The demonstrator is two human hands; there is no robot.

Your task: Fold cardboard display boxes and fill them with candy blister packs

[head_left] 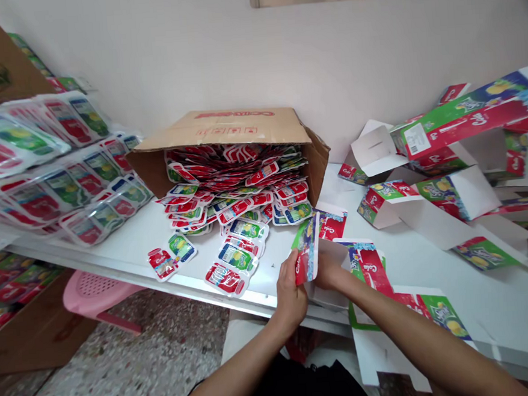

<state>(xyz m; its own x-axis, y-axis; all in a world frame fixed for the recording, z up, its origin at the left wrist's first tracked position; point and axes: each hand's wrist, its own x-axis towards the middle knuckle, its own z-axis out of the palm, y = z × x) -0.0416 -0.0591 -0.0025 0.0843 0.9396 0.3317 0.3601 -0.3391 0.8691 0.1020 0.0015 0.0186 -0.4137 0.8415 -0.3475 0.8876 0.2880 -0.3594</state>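
My left hand is closed on the near left side of a small printed carton in red, green and blue, its thumb against the "Cola" panel. My right hand is at the carton's right side, by a white flap; its fingers are hidden there. Left of the carton, strips of joined cola and lemon drink sachets lie flat on the table. Behind them a brown cardboard box lies on its side, with many sachets spilling from its opening.
Partly folded printed cartons lie heaped on the right of the white table. Flat cartons lie under my right forearm. Sachet strips in clear plastic are stacked at left. A pink stool stands below the table edge.
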